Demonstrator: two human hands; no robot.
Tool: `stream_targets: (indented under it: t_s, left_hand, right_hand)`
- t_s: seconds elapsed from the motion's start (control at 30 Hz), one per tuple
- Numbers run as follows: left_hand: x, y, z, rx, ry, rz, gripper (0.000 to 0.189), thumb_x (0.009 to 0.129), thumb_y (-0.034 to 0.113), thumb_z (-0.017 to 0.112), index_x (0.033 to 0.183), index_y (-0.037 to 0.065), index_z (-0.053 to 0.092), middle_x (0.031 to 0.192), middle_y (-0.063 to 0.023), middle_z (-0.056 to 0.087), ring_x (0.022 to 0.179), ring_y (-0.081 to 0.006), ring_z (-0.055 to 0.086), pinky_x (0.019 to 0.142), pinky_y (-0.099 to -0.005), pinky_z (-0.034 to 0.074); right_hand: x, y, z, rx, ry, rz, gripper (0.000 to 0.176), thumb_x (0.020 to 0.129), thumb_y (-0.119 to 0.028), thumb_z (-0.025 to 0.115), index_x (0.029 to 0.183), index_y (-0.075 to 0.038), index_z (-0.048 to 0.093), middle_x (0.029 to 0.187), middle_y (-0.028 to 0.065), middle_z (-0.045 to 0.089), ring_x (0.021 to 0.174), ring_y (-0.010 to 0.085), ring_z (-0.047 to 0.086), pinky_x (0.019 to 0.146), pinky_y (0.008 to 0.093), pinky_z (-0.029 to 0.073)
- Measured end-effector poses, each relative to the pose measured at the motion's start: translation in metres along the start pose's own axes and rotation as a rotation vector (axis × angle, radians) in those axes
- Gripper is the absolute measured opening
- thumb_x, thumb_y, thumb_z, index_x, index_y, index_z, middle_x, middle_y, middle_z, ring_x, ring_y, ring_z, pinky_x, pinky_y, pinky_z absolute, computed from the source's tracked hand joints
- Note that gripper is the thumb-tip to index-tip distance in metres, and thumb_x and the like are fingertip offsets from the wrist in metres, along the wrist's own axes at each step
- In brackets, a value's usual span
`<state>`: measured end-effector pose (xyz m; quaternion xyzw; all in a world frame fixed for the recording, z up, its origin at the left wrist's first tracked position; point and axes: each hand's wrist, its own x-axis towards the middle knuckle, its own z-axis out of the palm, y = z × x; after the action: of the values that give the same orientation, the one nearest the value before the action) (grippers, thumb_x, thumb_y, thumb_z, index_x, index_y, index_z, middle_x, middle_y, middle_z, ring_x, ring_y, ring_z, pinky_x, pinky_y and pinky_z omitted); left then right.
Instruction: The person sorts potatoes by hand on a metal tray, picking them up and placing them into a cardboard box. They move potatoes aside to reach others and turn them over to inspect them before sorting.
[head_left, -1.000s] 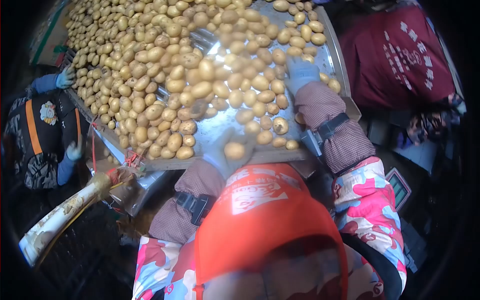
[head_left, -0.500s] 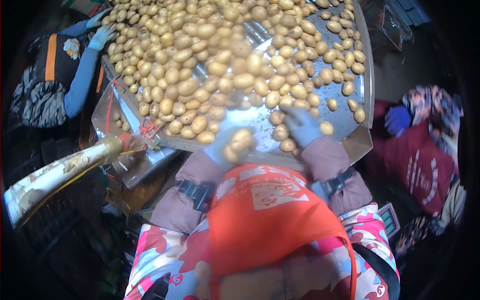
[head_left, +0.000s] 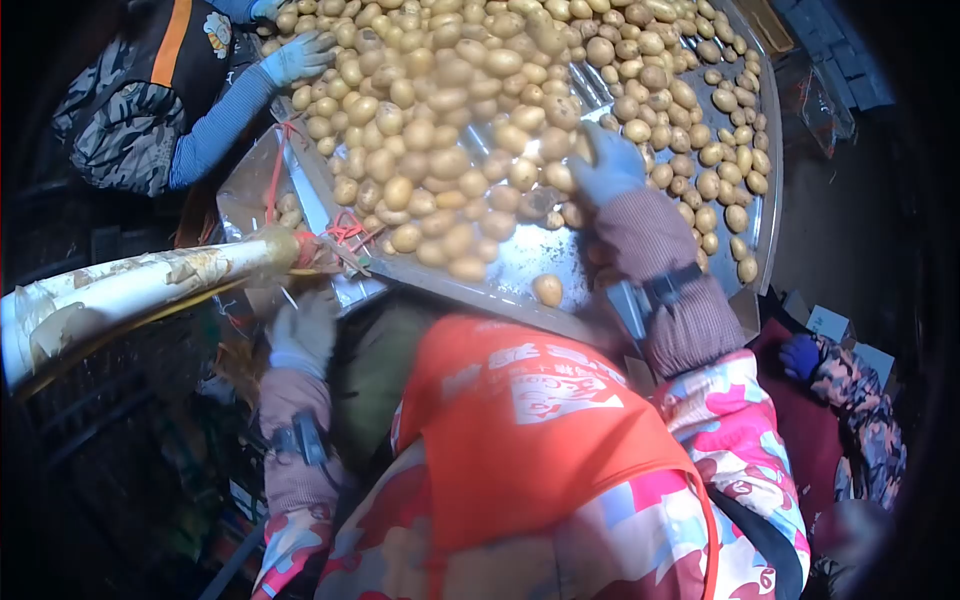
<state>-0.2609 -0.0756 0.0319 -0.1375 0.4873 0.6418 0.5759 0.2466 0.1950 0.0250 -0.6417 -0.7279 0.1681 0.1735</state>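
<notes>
Many potatoes (head_left: 430, 130) lie heaped on a metal sorting tray (head_left: 540, 248); some are blurred by motion. My right hand (head_left: 612, 170), in a light blue-grey glove, reaches into the heap right of centre. Its thumb and fingers are apart, touching potatoes, and no firm grip shows. Low at the left, off the tray, my left hand (head_left: 303, 335) is beneath a white pipe. Its glove is smeared by motion, so its fingers and anything in them cannot be made out. A single potato (head_left: 547, 290) sits close to the tray's near edge.
The thick white pipe (head_left: 150, 290) juts in from the left, with red string (head_left: 348, 232) tied near its end. A metal chute (head_left: 250, 190) adjoins the tray. Another person's gloved hand (head_left: 298, 60) touches potatoes at upper left; a purple-gloved hand (head_left: 800, 357) is at right.
My left hand, which held potatoes over the tray's near edge, has moved left and down off it. My right hand has reached farther into the heap. The view has shifted.
</notes>
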Motion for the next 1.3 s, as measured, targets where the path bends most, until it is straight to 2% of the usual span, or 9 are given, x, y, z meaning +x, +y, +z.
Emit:
stream_targets:
  t_s: [0.17,0.3,0.37,0.43,0.6,0.87,0.97,1.13,1.3]
  left_hand:
    - [-0.03,-0.143,0.112,1.468,-0.898,0.223,0.049,0.104,0.039,0.052,0.14,0.006,0.053,0.14,-0.0161,0.056,0.122,-0.0296,0.058,0.105,-0.042,0.05]
    - [-0.027,-0.206,0.204,1.554,-0.822,0.398,0.043,0.1,0.03,0.059,0.135,0.005,0.054,0.135,-0.0144,0.058,0.123,-0.0245,0.057,0.105,-0.0365,0.049]
    - [-0.016,-0.23,0.231,1.607,-0.482,0.202,0.039,0.096,0.015,0.066,0.132,0.004,0.055,0.13,-0.014,0.061,0.119,-0.0215,0.059,0.103,-0.0325,0.05]
    - [-0.054,-0.191,0.241,1.294,-0.864,0.383,0.041,0.093,0.003,0.066,0.132,0.001,0.054,0.126,-0.0142,0.063,0.115,-0.021,0.061,0.101,-0.0312,0.051]
    - [-0.023,-0.193,0.19,0.403,-0.366,-0.574,0.052,0.105,0.035,0.052,0.145,0.002,0.047,0.134,-0.01,0.058,0.107,-0.018,0.061,0.089,-0.0265,0.054]
    - [-0.025,-0.168,0.18,1.306,-0.819,-0.039,0.053,0.096,0.017,0.065,0.142,-0.001,0.046,0.13,-0.0133,0.062,0.117,-0.0246,0.061,0.099,-0.0333,0.05]
    - [-0.028,-0.152,0.15,1.072,-0.587,-0.216,0.041,0.095,0.02,0.066,0.131,0.005,0.055,0.126,-0.0118,0.064,0.113,-0.0246,0.063,0.095,-0.0341,0.052]
    - [-0.02,-0.045,0.025,0.008,-0.479,-0.599,0.036,0.1,0.037,0.056,0.128,0.015,0.06,0.108,-0.0092,0.068,0.075,-0.0143,0.06,0.061,-0.0307,0.053]
    - [0.041,0.082,-0.036,-0.037,0.486,0.243,0.048,0.102,0.043,0.05,0.129,0.005,0.063,0.12,-0.0138,0.07,0.106,-0.0268,0.067,0.082,-0.0458,0.06]
  right_hand:
    - [-0.057,-0.04,-0.05,0.287,-0.049,0.13,0.056,0.08,-0.029,0.078,0.13,-0.01,0.063,0.112,0.0173,0.067,0.112,0.0365,0.062,0.103,0.0411,0.048]
    - [-0.033,-0.059,-0.031,0.577,-0.567,-0.382,0.048,0.086,-0.022,0.073,0.13,-0.008,0.063,0.133,0.0176,0.061,0.126,0.0354,0.057,0.107,0.0385,0.046]
    - [0.016,-0.052,-0.006,-0.04,0.264,-0.897,0.042,0.085,-0.015,0.069,0.127,-0.01,0.065,0.135,0.0165,0.059,0.12,0.0363,0.06,0.104,0.04,0.048]
    - [0.042,-0.044,0.01,0.038,0.211,-0.497,0.04,0.084,-0.011,0.066,0.124,-0.013,0.067,0.132,0.0161,0.06,0.115,0.0372,0.061,0.102,0.0418,0.049]
    - [-0.011,-0.042,0.002,0.255,0.109,-0.04,0.033,0.089,-0.012,0.062,0.121,-0.014,0.065,0.118,0.0141,0.064,0.105,0.0356,0.065,0.089,0.045,0.054]
    - [-0.16,-0.04,-0.003,0.558,-0.221,-0.158,0.041,0.091,-0.016,0.061,0.132,-0.007,0.062,0.12,0.0226,0.067,0.113,0.0353,0.065,0.1,0.0412,0.05]
    - [-0.157,0.002,-0.034,0.358,-0.521,0.276,0.034,0.09,-0.013,0.062,0.123,-0.007,0.068,0.119,0.0223,0.068,0.111,0.0351,0.065,0.099,0.0407,0.049]
    - [-0.153,0.123,-0.055,0.12,0.119,0.485,0.025,0.094,-0.012,0.062,0.116,-0.008,0.072,0.11,0.0174,0.07,0.103,0.0321,0.067,0.095,0.0399,0.052]
    - [-0.068,0.107,-0.078,-0.097,0.223,-0.146,0.034,0.085,-0.015,0.071,0.119,-0.012,0.069,0.118,0.0147,0.068,0.114,0.0325,0.063,0.099,0.0437,0.049]
